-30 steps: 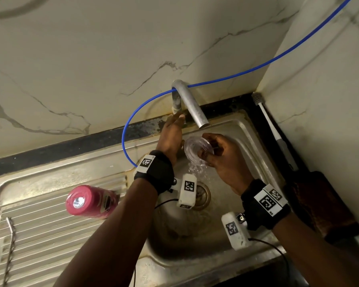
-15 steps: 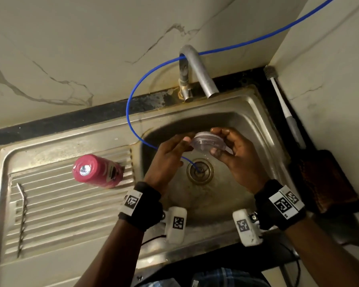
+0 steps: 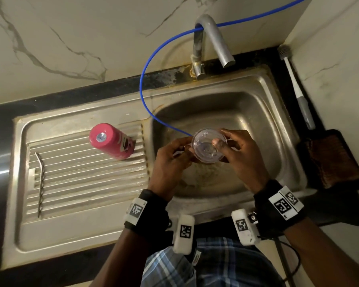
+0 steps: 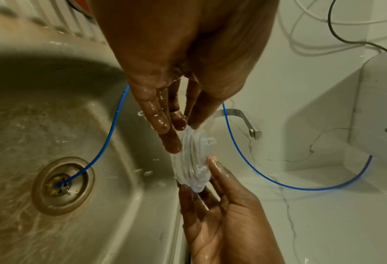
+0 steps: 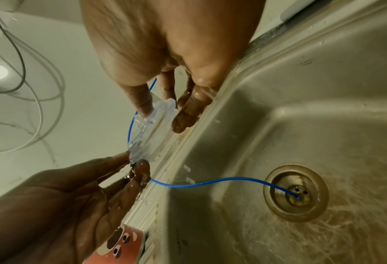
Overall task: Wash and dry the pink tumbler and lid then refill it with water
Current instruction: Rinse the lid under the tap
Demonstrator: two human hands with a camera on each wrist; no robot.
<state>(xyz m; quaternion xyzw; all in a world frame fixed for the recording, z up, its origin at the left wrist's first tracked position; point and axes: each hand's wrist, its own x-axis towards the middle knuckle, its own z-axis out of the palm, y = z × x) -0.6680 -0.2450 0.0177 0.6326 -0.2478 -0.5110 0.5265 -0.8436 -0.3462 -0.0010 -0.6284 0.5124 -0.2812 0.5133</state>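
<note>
The clear plastic lid (image 3: 208,146) hangs over the sink basin, held between both hands. My left hand (image 3: 184,148) pinches its left edge and my right hand (image 3: 222,141) pinches its right edge, thumb on top. In the left wrist view my wet left fingers (image 4: 165,125) meet the lid (image 4: 191,157) from above. In the right wrist view my right hand (image 5: 163,114) grips the lid (image 5: 149,130) by its rim. The pink tumbler (image 3: 110,141) stands upside down on the drainboard, apart from both hands.
The faucet (image 3: 214,42) stands behind the basin with no water running, and a blue tube (image 3: 142,85) runs into the drain (image 4: 62,185). A twisted metal rod (image 3: 40,183) lies on the drainboard (image 3: 81,204). A long brush (image 3: 296,90) and a brown cloth (image 3: 330,160) lie right of the sink.
My left hand left the tap and took hold of the lid. Both hands carried the lid away from the spout toward me, turning its face upward. Water stopped flowing.
</note>
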